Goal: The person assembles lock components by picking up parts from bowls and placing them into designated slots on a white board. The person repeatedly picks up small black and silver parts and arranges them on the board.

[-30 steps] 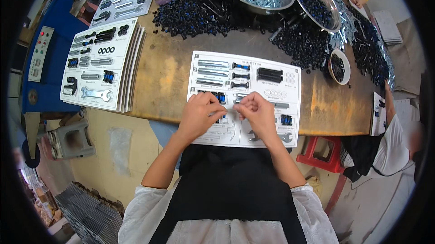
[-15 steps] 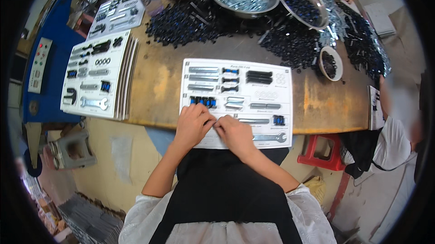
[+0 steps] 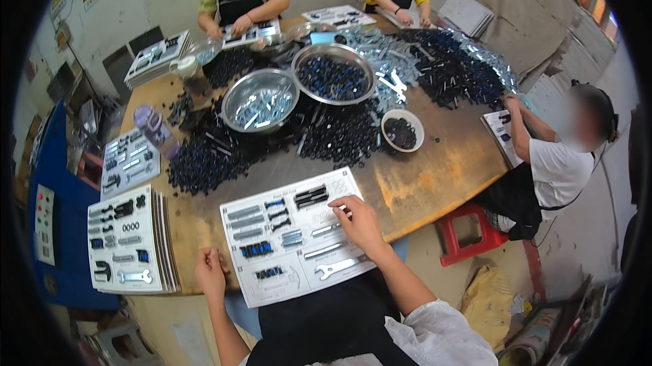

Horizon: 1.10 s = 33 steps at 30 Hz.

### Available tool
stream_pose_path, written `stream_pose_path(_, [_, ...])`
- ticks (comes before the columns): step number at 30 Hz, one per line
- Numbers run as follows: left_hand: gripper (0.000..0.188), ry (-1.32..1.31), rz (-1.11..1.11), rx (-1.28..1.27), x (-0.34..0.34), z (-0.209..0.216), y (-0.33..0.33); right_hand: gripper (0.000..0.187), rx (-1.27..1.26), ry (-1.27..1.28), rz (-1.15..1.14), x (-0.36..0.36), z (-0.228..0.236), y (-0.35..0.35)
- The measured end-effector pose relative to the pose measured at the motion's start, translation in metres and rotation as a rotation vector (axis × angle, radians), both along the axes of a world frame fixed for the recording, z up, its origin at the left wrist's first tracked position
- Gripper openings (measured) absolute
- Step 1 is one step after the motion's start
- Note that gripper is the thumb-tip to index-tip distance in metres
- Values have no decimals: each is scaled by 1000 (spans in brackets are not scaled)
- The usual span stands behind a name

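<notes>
A white printed card [image 3: 272, 291] lies tilted at the table's near edge, its parts set in marked cells. On it are silver rods [image 3: 246, 218], black bolts [image 3: 311, 196], black-and-blue bolts [image 3: 257, 250], silver sleeves [image 3: 292, 237] and an open-end wrench [image 3: 337, 268]. Another cluster of black-and-blue bolts [image 3: 269, 273] sits in the lower left cell. My right hand [image 3: 358, 224] hovers over the card's right side near the printed rings, fingers apart, hiding part of that side. Just off the card's left edge, my left hand [image 3: 212, 273] has loosely curved fingers and nothing visible in it.
Left stands a stack of filled cards [image 3: 122, 237]. Beyond are a purple bottle [image 3: 155, 128], a steel bowl of silver parts [image 3: 260, 101], a bowl of black-and-blue parts [image 3: 333, 74], a white bowl of black rings [image 3: 402, 130] and loose heaps. Several co-workers sit around the table.
My hands have parted: the left moved off the card's left edge, the right went up and right. The lower-left bolts now show. The view has tilted up, and the card appears turned.
</notes>
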<state>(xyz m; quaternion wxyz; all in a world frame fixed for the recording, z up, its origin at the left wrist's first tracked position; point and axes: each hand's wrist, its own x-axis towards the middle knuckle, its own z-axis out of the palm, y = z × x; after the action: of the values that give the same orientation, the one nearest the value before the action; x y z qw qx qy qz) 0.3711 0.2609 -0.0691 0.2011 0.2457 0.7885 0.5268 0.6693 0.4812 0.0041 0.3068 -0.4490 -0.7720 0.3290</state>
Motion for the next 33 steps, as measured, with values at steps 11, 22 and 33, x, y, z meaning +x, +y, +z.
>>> stream_pose_path(11, [18, 46, -176, 166, 38, 57, 61, 25, 225, -393, -85, -120, -23, 205])
stream_pose_path(22, [17, -18, -10, 125, 25, 24, -22, 33, 315, -592, -17, -123, -13, 205])
stream_pose_path(33, [16, 19, -183, 128, 30, 32, 11, 29, 314, -512, -142, -78, 6, 172])
